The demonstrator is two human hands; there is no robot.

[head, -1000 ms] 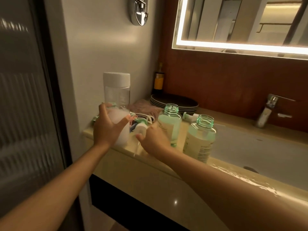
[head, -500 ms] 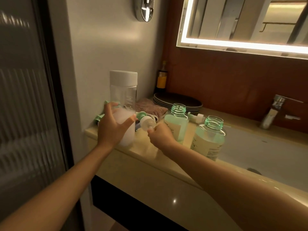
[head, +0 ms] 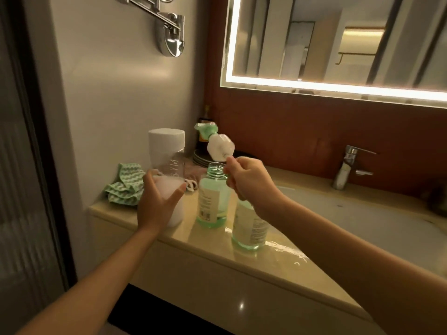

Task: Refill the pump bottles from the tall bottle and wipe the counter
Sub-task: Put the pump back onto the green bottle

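Hands both occupied: L hand (head: 157,204) grips the capped tall bottle (head: 167,151) standing on the bench (head: 278,269), R hand (head: 251,182) pinches a pump head (head: 220,147) by its tube over an open pump bottle (head: 212,201), prob. refitting; next, feed tube into neck & twist.

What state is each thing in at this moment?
Tall clear bottle with white cap: capped, upright, gripped by left hand.
Rear green-tinted clear bottle: open, upright.
White-and-green pump head: off, held by right hand above that bottle.
Near green-tinted bottle: upright, mouth hidden.
Beige counter: wet in front.
Chrome faucet: off.
Green cloth: crumpled.
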